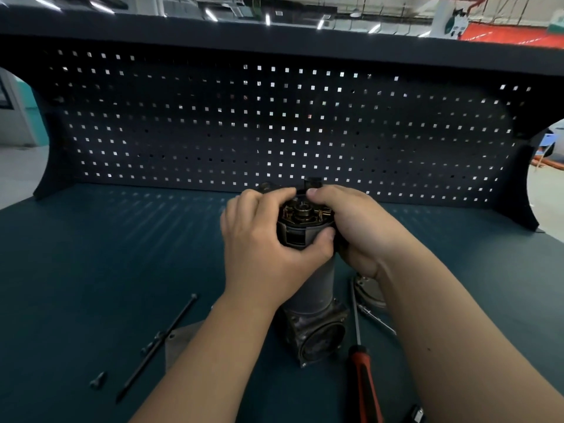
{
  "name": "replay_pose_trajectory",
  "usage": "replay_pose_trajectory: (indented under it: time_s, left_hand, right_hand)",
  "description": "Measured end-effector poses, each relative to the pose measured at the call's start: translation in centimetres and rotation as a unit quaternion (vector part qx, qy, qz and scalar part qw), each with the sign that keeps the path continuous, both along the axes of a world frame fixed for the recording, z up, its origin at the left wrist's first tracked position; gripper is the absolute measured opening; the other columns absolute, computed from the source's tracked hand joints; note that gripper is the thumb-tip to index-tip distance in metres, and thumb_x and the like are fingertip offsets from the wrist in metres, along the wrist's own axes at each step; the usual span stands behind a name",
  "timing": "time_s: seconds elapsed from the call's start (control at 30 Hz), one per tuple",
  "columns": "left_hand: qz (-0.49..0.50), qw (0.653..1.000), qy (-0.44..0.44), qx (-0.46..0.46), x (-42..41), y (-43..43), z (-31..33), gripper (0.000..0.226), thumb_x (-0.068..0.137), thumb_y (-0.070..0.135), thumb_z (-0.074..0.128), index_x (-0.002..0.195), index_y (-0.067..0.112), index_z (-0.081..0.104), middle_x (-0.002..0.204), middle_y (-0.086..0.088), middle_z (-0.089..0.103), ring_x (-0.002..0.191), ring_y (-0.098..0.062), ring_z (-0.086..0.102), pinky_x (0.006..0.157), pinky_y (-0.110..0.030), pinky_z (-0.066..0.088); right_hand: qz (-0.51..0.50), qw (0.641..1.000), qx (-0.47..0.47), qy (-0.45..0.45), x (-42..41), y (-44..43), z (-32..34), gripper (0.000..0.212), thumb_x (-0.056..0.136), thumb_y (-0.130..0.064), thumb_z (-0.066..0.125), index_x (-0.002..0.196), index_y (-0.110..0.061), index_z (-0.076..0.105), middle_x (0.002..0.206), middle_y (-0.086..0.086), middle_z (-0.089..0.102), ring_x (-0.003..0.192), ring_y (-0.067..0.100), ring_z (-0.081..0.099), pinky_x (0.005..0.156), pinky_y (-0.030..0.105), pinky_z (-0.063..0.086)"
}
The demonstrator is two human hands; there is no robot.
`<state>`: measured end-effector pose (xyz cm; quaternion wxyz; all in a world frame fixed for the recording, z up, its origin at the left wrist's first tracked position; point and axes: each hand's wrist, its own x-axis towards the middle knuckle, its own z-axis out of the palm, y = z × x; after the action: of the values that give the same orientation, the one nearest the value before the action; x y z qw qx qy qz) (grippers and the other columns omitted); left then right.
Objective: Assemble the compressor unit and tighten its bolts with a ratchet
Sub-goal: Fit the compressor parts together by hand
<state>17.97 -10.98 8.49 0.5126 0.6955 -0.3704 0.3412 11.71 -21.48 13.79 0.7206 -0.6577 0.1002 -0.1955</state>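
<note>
Compressor unit (314,288), upright, held by left hand (262,242) and right hand (360,230).

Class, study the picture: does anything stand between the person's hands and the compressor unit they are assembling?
Nothing visible does. The left hand and right hand both grip the upper end of the compressor unit, which stands upright. The screwdriver and long bolt lie aside on the table.

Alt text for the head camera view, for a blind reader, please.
Left hand and right hand grip the top of an upright compressor on a bench. A long bolt lies to its left, a red-handled screwdriver to its right.
</note>
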Motion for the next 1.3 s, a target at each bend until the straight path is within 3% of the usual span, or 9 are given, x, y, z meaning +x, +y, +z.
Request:
replay_pose_trajectory:
  time_s: [0.3,0.53,1.0,1.17,1.3]
  left_hand:
    - [0.033,0.999,-0.024,-0.006,0.2,0.0,0.2,0.061,0.064,0.056,0.062,0.102,0.010,0.069,0.089,-0.003,0.057,0.092,-0.023,0.053,0.092,-0.047,0.041]
    - [0.037,0.999,-0.012,0.004,-0.1,0.1,0.6,0.061,0.061,0.059,0.060,0.100,0.011,0.067,0.091,0.006,0.052,0.095,-0.022,0.055,0.097,-0.054,0.038]
    - [0.045,0.999,0.007,0.012,-0.4,0.3,0.9,0.060,0.060,0.061,0.058,0.097,0.014,0.066,0.092,0.009,0.048,0.102,-0.022,0.049,0.099,-0.047,0.033]
    - [0.029,0.999,0.030,0.018,-0.4,0.6,0.8,0.061,0.063,0.060,0.057,0.103,0.015,0.063,0.096,0.009,0.048,0.101,-0.020,0.046,0.093,-0.043,0.037]
    - [-0.024,0.999,0.041,0.013,-0.8,0.5,0.0,0.066,0.068,0.055,0.060,0.120,0.014,0.058,0.110,0.008,0.047,0.107,-0.014,0.043,0.092,-0.032,0.042]
  right_hand:
    - [0.027,0.997,0.048,-0.046,0.0,0.1,-0.6,0.024,0.097,-0.012,0.048,0.113,-0.002,0.062,0.099,0.013,0.073,0.091,0.024,0.071,0.081,0.032,0.058]
    - [0.043,0.996,0.063,-0.054,-0.2,-0.1,-0.8,0.026,0.097,-0.014,0.049,0.118,-0.003,0.059,0.101,0.012,0.071,0.092,0.024,0.070,0.076,0.031,0.057]
    - [0.029,0.995,0.075,-0.051,-0.4,0.5,-0.5,0.023,0.096,-0.012,0.050,0.117,-0.008,0.059,0.086,0.005,0.075,0.082,0.019,0.072,0.066,0.028,0.057]
    - [0.024,0.996,0.077,-0.026,0.0,0.8,-0.5,0.019,0.094,-0.016,0.053,0.111,-0.013,0.061,0.085,0.003,0.075,0.081,0.018,0.073,0.065,0.027,0.057]
    - [0.006,0.994,0.097,-0.043,-0.1,0.7,-0.6,0.031,0.094,-0.014,0.054,0.124,-0.018,0.055,0.096,0.004,0.074,0.086,0.018,0.072,0.071,0.031,0.057]
